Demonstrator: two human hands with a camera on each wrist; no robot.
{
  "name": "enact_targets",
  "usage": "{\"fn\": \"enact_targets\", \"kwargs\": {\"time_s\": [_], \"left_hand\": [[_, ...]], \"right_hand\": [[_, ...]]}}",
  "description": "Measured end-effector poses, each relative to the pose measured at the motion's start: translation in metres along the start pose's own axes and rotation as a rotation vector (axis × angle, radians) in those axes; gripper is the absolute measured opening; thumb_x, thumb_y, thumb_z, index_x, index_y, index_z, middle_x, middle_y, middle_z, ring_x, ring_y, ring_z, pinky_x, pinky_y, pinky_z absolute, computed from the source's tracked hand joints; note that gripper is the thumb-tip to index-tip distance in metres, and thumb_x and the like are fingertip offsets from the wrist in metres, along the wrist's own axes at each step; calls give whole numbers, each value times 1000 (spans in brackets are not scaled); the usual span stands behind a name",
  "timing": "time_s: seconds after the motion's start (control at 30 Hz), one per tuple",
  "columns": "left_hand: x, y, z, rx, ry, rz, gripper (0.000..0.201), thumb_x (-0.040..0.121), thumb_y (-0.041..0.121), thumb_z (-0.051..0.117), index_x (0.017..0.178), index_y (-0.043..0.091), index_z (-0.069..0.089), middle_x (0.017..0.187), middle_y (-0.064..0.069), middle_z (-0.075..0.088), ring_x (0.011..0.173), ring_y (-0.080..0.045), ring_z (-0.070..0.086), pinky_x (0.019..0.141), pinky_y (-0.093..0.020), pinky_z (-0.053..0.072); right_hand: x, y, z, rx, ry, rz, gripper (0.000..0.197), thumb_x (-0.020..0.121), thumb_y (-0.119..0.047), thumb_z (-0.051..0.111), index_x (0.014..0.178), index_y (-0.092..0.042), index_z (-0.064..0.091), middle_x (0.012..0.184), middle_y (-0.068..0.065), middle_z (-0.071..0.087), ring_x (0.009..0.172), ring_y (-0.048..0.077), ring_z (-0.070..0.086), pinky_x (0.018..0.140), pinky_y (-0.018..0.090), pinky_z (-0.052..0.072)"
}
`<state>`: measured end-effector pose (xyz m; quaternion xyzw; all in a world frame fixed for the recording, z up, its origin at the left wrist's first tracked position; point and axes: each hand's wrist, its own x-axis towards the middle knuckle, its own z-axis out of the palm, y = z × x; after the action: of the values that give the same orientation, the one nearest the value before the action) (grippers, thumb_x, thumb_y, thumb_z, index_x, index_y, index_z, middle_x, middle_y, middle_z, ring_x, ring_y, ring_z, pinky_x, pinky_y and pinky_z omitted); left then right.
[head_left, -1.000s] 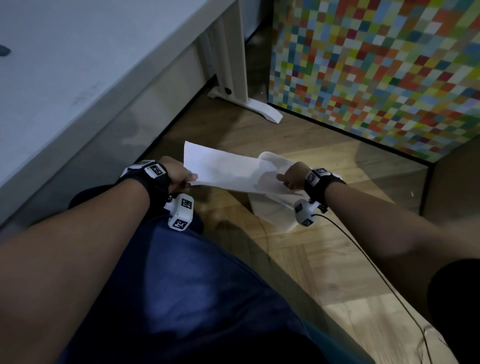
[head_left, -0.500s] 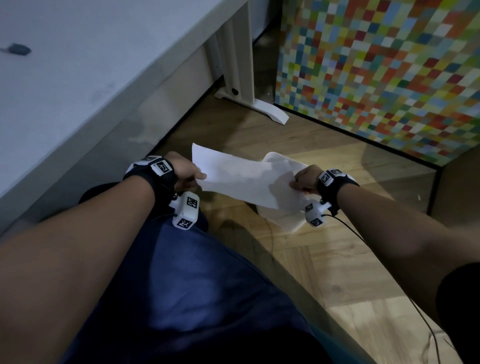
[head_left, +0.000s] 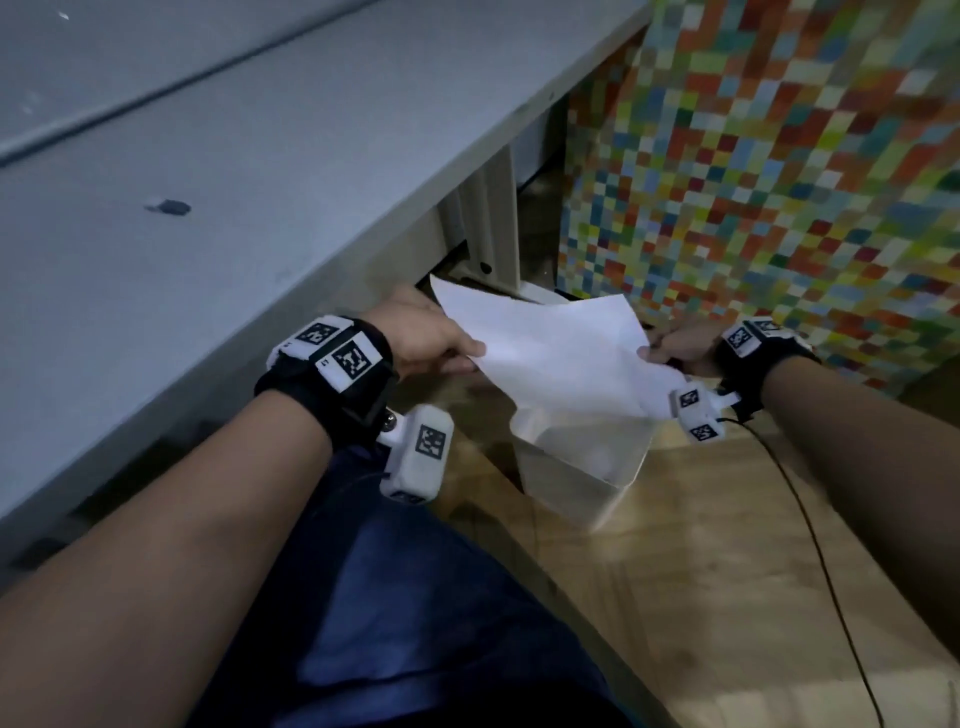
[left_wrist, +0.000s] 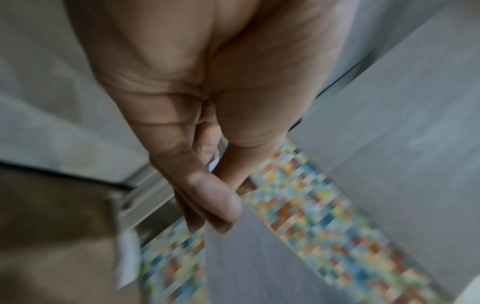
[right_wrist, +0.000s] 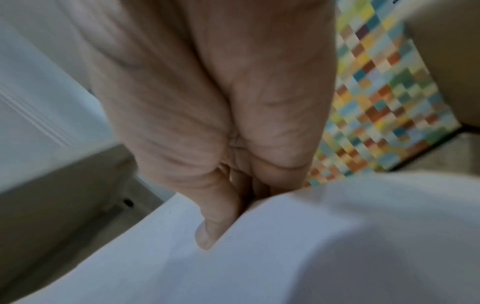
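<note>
change: against the picture half a second ago, the sheet of paper (head_left: 556, 353) and both grips are found further right in the head view, and more of the white bin (head_left: 571, 483) is uncovered below the sheet.
unchanged: the sheet is still whole, uncreased and held by its two side edges.
left grip (head_left: 421, 338): the sheet's left edge is pinched between thumb and fingers.
right grip (head_left: 680, 345): the right edge is pinched. in the right wrist view the thumb (right_wrist: 215, 222) is pressed onto the paper.
where: the sheet is held in the air at centre right of the head view. it is stretched between the grips just above the bin, which stands on the wooden floor (head_left: 727, 571) beside the tabletop (head_left: 208, 156).
meaning: disposal is judged to be in hand but not begun, as nothing is yet torn, crumpled or dropped.
hidden: the bin's far rim and most of its inside are covered by the sheet, so its contents cannot be told.
hard to make out: the fingers under the sheet are not seen from the head. the left wrist view is blurred, and the sheet is only a grey wedge there.
</note>
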<state>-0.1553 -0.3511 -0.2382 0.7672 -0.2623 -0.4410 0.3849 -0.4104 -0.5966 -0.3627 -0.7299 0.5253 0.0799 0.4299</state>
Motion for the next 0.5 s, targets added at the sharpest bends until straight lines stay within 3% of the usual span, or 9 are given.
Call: {"fn": "enact_targets", "kwargs": {"time_s": [0.03, 0.1, 0.13, 0.2, 0.27, 0.37, 0.43, 0.5], "left_hand": [[-10, 18, -3, -31, 3, 44, 17, 90, -17, 75, 104, -10, 73, 114, -23, 77, 72, -22, 78, 53, -20, 58], [-30, 56, -13, -67, 27, 153, 21, 89, -15, 77, 109, -10, 73, 113, -20, 79, 77, -22, 81, 58, -19, 60], [-39, 75, -22, -76, 52, 206, 18, 88, -15, 78, 105, -10, 73, 108, -20, 80, 75, -21, 82, 59, -19, 61], [-60, 106, -44, -83, 117, 287, 9, 88, -12, 79, 90, -8, 71, 98, -20, 80, 65, -16, 79, 59, -19, 61], [-78, 124, -74, -68, 201, 324, 11, 89, -7, 80, 85, -3, 72, 98, -16, 82, 68, -15, 78, 66, -21, 65], [-93, 127, -132, -99, 323, 332, 10, 89, -1, 83, 94, -2, 74, 105, -14, 83, 94, -22, 81, 88, -32, 65], [-106, 117, -174, -111, 414, 305, 22, 83, 4, 89, 98, -3, 74, 107, -13, 83, 100, -25, 82, 89, -34, 66], [-124, 99, -216, -132, 490, 242, 39, 76, 9, 94, 105, -6, 72, 110, -17, 82, 100, -29, 82, 92, -38, 66]], "right_hand": [[-12, -11, -22, -22, 40, -22, 32, 102, -24, 70, 90, 5, 69, 106, 25, 71, 94, 39, 66, 87, 49, 51], [-34, -34, -68, 26, 91, -75, 28, 101, -23, 71, 90, 3, 70, 102, 22, 69, 91, 40, 66, 81, 50, 53], [-43, -48, -90, 24, 128, -94, 30, 100, -25, 73, 91, 4, 71, 103, 22, 69, 91, 41, 66, 81, 48, 53], [-66, -82, -128, -13, 227, -138, 37, 98, -33, 76, 98, 4, 74, 109, 21, 71, 99, 43, 66, 92, 52, 55], [-87, -123, -151, 32, 312, -227, 41, 94, -36, 80, 88, 4, 72, 101, 22, 70, 92, 42, 64, 84, 50, 52], [-108, -192, -155, 131, 417, -374, 37, 91, -24, 83, 68, 0, 68, 81, 20, 66, 77, 35, 61, 74, 45, 51], [-112, -241, -140, 178, 399, -437, 23, 89, -18, 83, 76, -4, 71, 83, 23, 69, 78, 31, 63, 76, 46, 57], [-104, -290, -119, 141, 358, -509, 29, 83, -23, 87, 74, -1, 71, 89, 29, 75, 77, 29, 66, 80, 47, 60]]}}
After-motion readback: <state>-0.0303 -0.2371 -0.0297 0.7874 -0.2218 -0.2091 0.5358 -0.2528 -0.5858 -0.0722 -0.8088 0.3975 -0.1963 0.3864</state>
